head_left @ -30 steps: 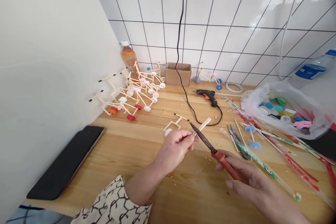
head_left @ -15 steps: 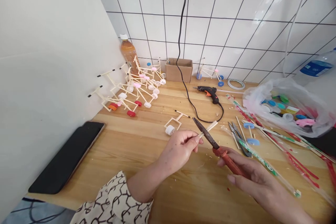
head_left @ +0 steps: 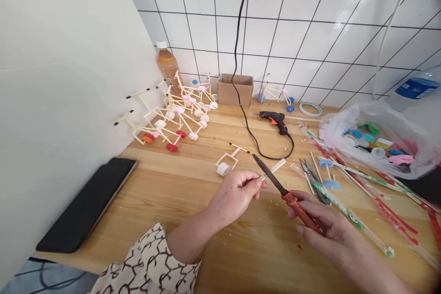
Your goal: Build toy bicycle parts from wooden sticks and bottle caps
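Observation:
My left hand pinches a few thin wooden sticks near the middle of the table. In my right hand are scissors with red handles; their dark blades cross over the sticks just beyond my left fingertips. Behind my left hand lies a small stick frame with a white cap wheel. To the right of the blades rest grey-bladed snips, loose sticks and a pair of blue caps joined by a stick.
Several stick models with cap wheels stand at the back left, near a bottle. A glue gun, cardboard box and tape roll are behind. A bag of caps sits right; a black phone lies left.
The scissors have shifted very slightly against the sticks, and my right hand has moved a little. My left hand keeps its hold. The view has tilted slightly.

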Demonstrator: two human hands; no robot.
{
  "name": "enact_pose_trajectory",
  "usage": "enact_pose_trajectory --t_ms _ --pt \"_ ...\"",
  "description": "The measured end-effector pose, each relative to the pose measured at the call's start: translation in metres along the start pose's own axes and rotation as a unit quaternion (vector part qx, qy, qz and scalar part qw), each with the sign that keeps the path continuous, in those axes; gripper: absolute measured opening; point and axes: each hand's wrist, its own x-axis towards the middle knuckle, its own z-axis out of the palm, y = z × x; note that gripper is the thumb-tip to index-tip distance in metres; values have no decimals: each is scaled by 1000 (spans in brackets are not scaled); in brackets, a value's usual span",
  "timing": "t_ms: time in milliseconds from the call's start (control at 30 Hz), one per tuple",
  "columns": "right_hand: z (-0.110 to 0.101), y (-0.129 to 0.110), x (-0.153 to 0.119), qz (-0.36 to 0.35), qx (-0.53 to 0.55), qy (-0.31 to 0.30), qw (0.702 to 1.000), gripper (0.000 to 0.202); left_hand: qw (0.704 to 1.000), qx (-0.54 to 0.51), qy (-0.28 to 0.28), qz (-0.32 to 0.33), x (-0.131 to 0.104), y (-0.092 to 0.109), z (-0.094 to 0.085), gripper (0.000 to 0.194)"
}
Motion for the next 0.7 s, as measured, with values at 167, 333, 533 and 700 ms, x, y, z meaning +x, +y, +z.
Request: enact_pose_trajectory --t_ms 167,333,533,700 --pt "0 2 1 -7 -12 1 1000 10 1000 -20 -1 -4 1 -3 0 27" --pt "1 2 2 -11 0 -5 1000 11 1000 -22 -11 3 2 -2 1 33" --pt "1 2 1 -16 -23 -1 1000 14 1000 -2 -4 16 1 -1 2 34" --pt "2 4 1 -17 -25 -4 1000 13 1000 4 -3 15 2 -1 3 31"
